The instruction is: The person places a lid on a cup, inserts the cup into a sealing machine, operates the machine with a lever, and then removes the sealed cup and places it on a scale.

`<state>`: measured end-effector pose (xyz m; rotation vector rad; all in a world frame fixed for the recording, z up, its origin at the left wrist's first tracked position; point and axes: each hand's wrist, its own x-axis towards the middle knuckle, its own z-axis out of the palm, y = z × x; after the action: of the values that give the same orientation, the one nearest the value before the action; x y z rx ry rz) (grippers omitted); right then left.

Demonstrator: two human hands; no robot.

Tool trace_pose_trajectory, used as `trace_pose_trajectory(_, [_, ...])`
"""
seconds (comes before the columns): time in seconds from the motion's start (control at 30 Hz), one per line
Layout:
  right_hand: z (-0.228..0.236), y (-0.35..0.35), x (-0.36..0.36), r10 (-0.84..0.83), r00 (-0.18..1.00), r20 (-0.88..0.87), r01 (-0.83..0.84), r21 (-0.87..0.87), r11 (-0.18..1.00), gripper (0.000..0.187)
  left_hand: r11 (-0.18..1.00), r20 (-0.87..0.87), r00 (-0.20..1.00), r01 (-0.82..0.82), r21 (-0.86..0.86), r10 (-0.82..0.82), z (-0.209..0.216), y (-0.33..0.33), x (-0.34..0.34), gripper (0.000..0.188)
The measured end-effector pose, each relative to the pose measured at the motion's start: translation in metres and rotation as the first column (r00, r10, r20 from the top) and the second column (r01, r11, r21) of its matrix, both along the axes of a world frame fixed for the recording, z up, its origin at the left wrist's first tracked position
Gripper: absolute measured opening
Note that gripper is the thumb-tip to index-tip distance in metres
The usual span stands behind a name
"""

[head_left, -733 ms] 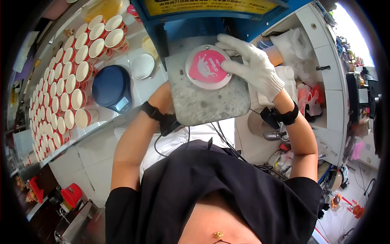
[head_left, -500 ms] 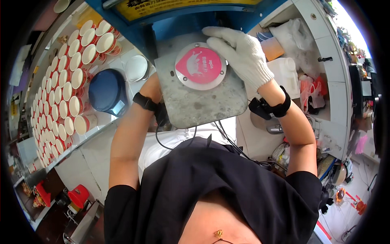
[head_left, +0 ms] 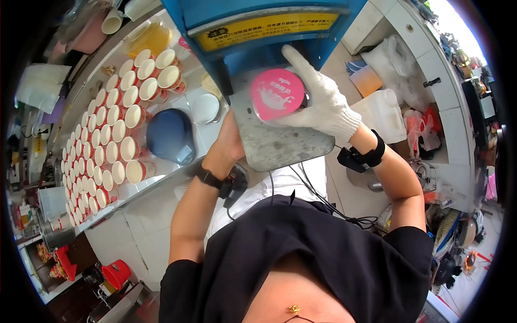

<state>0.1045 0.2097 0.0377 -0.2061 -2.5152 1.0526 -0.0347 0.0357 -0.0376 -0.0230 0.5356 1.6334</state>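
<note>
My right hand (head_left: 329, 105), in a white knitted glove, curls round the right side of a round pink-topped cup (head_left: 278, 92). Its thumb lies along the near rim, while the other fingers are on the far right side. The cup's body is hidden, and its top sits above the grey metal plate (head_left: 280, 148) of a blue machine (head_left: 258, 16). My bare left hand (head_left: 231, 137) reaches to the plate's left edge. Its fingers are out of sight beneath the plate, so their grip does not show.
Rows of red-and-white paper cups (head_left: 129, 148) cover the table at left. Beside them are a dark blue round scale (head_left: 169, 134) and a white round lid-like disc (head_left: 205, 109). A white plastic jug (head_left: 383, 116) stands at right. Black cables (head_left: 323, 196) hang by my lap.
The pink top now sits higher and its print is turned round. My right thumb has come down round its near side. The view has shifted, with the left wrist lower beside the plate.
</note>
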Motion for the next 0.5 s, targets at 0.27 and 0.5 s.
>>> trace_pose_trajectory(0.27, [0.054,-0.024,0.018,0.053,0.973,-0.224,-0.045,0.039,0.998,0.121,0.873,-0.953,0.188,-0.472,0.126,0.239,0.07,-0.071,0.02,0.063])
trace_pose_trajectory(0.5, [0.076,-0.112,-0.008,0.085,0.965,-0.248,-0.183,-0.406,0.895,0.11,0.826,-0.916,-0.348,-0.443,0.348,0.2,0.055,-0.071,0.041,0.083])
